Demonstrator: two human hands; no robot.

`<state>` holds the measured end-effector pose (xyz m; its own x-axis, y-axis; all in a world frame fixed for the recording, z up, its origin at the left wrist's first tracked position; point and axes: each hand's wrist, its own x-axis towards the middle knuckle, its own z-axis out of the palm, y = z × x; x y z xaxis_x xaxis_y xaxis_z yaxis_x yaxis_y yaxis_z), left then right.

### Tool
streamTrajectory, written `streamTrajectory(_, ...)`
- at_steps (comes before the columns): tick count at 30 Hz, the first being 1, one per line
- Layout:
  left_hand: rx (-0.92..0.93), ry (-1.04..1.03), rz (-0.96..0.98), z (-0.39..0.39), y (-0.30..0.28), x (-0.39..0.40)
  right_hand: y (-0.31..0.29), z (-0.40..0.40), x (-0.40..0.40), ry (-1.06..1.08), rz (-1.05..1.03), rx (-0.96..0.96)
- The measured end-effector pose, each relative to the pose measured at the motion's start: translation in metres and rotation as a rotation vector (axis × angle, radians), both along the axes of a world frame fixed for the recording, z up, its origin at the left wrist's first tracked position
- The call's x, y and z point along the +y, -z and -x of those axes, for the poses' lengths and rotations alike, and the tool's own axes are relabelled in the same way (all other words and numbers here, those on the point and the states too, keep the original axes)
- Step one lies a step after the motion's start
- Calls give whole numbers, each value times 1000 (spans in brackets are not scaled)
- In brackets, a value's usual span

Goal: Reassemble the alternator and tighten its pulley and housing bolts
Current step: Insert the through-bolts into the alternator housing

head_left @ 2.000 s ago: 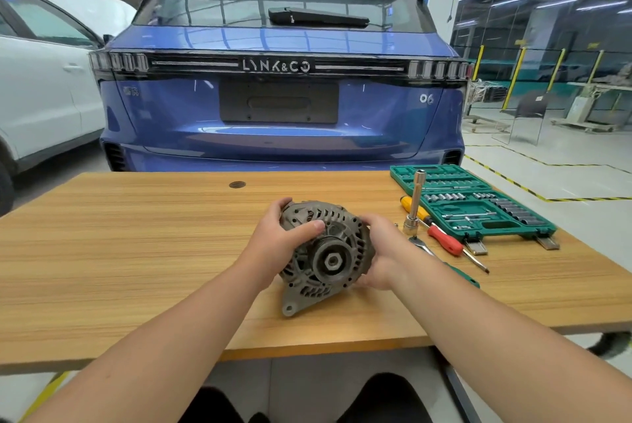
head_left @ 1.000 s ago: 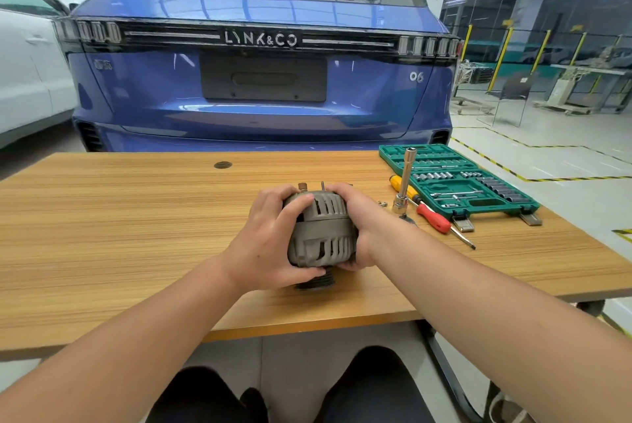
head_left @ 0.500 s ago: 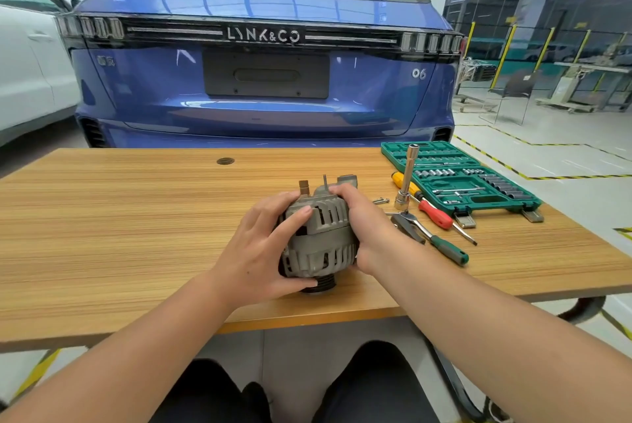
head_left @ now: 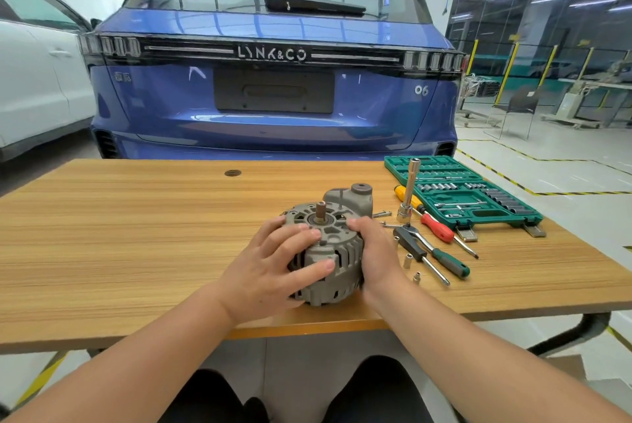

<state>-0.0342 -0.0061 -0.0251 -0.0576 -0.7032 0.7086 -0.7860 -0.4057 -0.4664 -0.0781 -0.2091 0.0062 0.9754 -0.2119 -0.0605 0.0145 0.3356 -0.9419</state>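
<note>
Both of your hands grip the grey cast-metal alternator (head_left: 328, 251), which stands near the front edge of the wooden table (head_left: 136, 234), its shaft axis upright and the bare shaft stub on top. Your left hand (head_left: 273, 272) curls its fingers over the slotted side; your right hand (head_left: 376, 251) clasps the opposite flank. Loose bolts (head_left: 381, 214) and the green-handled ratchet (head_left: 431, 255) lie just to your right, so the right hand is nearer them. Lettering on the blue car (head_left: 273, 98) behind reads "LYNK&CO" and "06".
</note>
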Motion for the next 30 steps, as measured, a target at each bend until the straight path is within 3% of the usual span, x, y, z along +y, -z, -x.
streamTrajectory(7,-9,-39,-41,-24,-1,12,5,-20,14,48,11,-61)
streamTrajectory(12,121,-133,-36,-25,-2,28,1,-35,23,51,45,-67)
streamTrajectory(15,363,-169,148,-10,5,26,3,-41,26,52,52,-73)
streamTrajectory(18,924,-272,646,1,-1,13,5,-45,28,90,29,-79)
streamTrajectory(21,1329,-181,788,-6,-11,7,9,-50,29,116,13,-90)
streamTrajectory(24,1458,-46,858,-14,-12,3,12,-57,30,126,11,-93)
streamTrajectory(30,1415,-80,1018,-23,-3,-5,10,-71,36,140,8,-77)
